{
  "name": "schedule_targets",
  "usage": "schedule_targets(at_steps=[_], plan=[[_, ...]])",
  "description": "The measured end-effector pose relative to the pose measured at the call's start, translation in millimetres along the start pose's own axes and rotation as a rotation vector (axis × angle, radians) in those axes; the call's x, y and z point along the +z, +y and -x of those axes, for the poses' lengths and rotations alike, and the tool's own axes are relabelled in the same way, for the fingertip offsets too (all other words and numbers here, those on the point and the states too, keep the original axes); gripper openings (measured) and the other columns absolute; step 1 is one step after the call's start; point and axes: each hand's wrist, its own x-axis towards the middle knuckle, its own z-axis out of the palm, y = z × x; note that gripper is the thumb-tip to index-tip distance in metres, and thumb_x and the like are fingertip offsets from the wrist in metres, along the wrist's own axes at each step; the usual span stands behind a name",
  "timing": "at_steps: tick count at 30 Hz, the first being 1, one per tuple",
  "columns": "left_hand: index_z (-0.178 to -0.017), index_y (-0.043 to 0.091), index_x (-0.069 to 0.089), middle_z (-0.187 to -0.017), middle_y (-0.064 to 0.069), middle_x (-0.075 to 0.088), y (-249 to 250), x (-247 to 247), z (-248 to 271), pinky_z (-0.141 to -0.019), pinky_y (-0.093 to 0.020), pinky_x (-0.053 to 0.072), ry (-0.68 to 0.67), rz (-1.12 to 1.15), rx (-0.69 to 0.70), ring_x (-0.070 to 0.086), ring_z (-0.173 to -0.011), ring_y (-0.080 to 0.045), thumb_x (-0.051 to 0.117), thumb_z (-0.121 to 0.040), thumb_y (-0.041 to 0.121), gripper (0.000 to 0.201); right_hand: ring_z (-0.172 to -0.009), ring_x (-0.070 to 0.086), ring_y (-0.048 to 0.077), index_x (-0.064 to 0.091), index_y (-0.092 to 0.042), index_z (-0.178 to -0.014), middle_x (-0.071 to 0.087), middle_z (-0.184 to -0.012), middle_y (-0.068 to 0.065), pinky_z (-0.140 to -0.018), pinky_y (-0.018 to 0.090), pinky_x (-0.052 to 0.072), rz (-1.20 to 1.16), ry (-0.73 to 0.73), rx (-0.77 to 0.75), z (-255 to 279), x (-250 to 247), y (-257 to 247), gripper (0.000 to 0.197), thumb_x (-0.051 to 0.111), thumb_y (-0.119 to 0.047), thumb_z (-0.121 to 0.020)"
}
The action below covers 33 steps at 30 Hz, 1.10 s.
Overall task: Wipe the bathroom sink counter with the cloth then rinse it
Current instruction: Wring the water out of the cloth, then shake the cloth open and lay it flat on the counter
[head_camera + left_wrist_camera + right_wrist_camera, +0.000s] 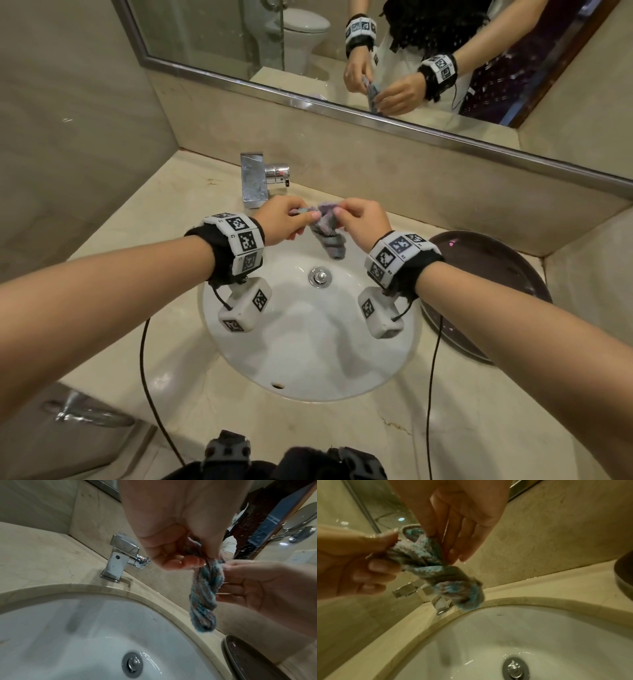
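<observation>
cloth [329, 230]: twisted into a rope, wet-looking, hanging over the back of the sink [308, 363], just by the tap [255, 181]
left hand [284, 219]: fingers curled round the cloth's top end
right hand [363, 224]: pinching the same end
dark tray [496, 270]: on the counter [191, 205], right of the sink

- The sink [308, 359] is set into the counter [178, 212], with the drain [320, 275] in its middle.
- The faucet [255, 181] stands on the counter behind the sink, toward its left.
- A tray [486, 260] lies on the counter just right of the sink.
- The mirror [239, 37] hangs on the wall behind the counter.
- The cloth [329, 236] hangs over the back of the sink, between the left hand [284, 219] and the right hand [363, 222].
</observation>
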Motion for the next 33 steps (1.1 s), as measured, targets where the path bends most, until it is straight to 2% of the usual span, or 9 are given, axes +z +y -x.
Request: schedule_targets(at_steps=[5, 10, 13, 15, 20, 25, 29, 32, 33], plan=[[-0.081, 0.014, 0.058, -0.061, 0.000, 0.056, -12.0, -11.7, 10.1, -0.050, -0.020, 0.042, -0.037, -0.095, -0.061, 0.048, -0.051, -0.014, 0.052, -0.093, 0.028, 0.019, -0.088, 0.062, 0.039, 0.051, -0.020, -0.060, 0.057, -0.081, 0.014, -0.087, 0.053, 0.052, -0.256, 0.105, 0.193, -12.8, -6.2, -7.5, 0.032, 0.049, -0.011, -0.090], [-0.072, 0.012, 0.060, -0.066, -0.001, 0.061, -27.9, -21.1, 22.8, -0.057, -0.024, 0.045, -0.088, -0.366, -0.147, 0.053, -0.055, -0.014, 0.047, -0.095, 0.032, 0.032, -0.060, 0.055, 0.020, 0.046, -0.013, -0.067, 0.053, -0.070, 0.007, -0.048, 0.017, 0.054, -0.439, 0.055, 0.178, -10.0, -10.3, -25.7, 0.031, 0.040, -0.006, -0.097], [-0.080, 0.013, 0.064, -0.071, -0.002, 0.064, -35.7, -26.5, 28.2, -0.071, -0.026, 0.048, -0.111, -0.534, -0.232, 0.056, -0.064, -0.016, 0.054, -0.091, 0.031, 0.023, -0.062, 0.056, 0.016, 0.043, -0.011, -0.070, 0.054, -0.073, 0.004, -0.051, 0.021, 0.055, -0.482, 0.044, 0.142, -10.6, -10.0, -34.3, 0.030, 0.037, -0.009, -0.099], [-0.107, 0.013, 0.061, -0.096, -0.007, 0.067, -35.3, -29.1, 31.7, -0.076, -0.026, 0.044, -0.120, -0.556, -0.283, 0.057, -0.081, -0.017, 0.060, -0.087, 0.036, 0.031, -0.064, 0.057, 0.016, 0.045, -0.004, -0.081, 0.055, -0.075, 0.004, -0.051, 0.023, 0.055, -0.494, -0.018, 0.114, -8.6, -9.1, -40.5, 0.021, 0.036, -0.009, -0.100], [-0.135, 0.013, 0.040, -0.133, -0.008, 0.051, -10.2, -25.1, 37.5, -0.094, -0.027, 0.042, 0.008, -0.177, -0.113, 0.052, -0.119, -0.021, 0.065, -0.084, 0.034, 0.061, -0.069, 0.059, 0.013, 0.050, -0.005, -0.083, 0.057, -0.079, 0.002, -0.050, 0.020, 0.056, -0.419, -0.147, 0.000, -2.1, -1.5, -54.6, 0.016, 0.042, -0.008, -0.098], [-0.136, 0.014, 0.040, -0.129, -0.007, 0.056, 5.5, -21.7, 39.1, -0.091, -0.027, 0.045, 0.028, 0.137, -0.048, 0.054, -0.113, -0.016, 0.065, -0.085, 0.019, 0.056, -0.070, 0.059, 0.011, 0.050, -0.012, -0.072, 0.058, -0.077, 0.000, -0.055, 0.020, 0.056, -0.431, -0.187, -0.071, -1.4, -0.5, -61.6, 0.023, 0.049, -0.006, -0.094], [-0.117, 0.007, 0.057, -0.103, -0.007, 0.066, 2.0, -23.5, 38.6, -0.093, -0.035, 0.051, 0.035, 0.078, -0.066, 0.063, -0.100, -0.025, 0.065, -0.084, 0.013, 0.035, -0.072, 0.053, 0.009, 0.049, -0.016, -0.068, 0.056, -0.075, -0.002, -0.065, 0.016, 0.049, -0.393, -0.169, -0.106, -2.9, -1.0, -62.7, 0.027, 0.051, -0.006, -0.093], [-0.081, 0.010, 0.062, -0.091, -0.010, 0.067, -2.1, -26.9, 36.2, -0.091, -0.042, 0.053, 0.064, 0.021, -0.095, 0.064, -0.089, -0.026, 0.068, -0.081, 0.011, 0.007, -0.071, 0.054, 0.016, 0.044, -0.015, -0.068, 0.055, -0.076, 0.003, -0.072, 0.027, 0.051, -0.453, -0.176, -0.035, -5.5, -2.7, -60.6, 0.029, 0.047, -0.007, -0.095], [-0.072, 0.015, 0.056, -0.087, -0.007, 0.065, -2.6, -28.8, 35.2, -0.088, -0.040, 0.054, 0.084, -0.020, -0.117, 0.062, -0.086, -0.024, 0.069, -0.080, 0.010, 0.016, -0.068, 0.056, 0.015, 0.043, -0.015, -0.068, 0.056, -0.077, 0.004, -0.068, 0.026, 0.053, -0.456, -0.180, -0.020, -5.6, -3.1, -59.7, 0.029, 0.045, -0.009, -0.097]])
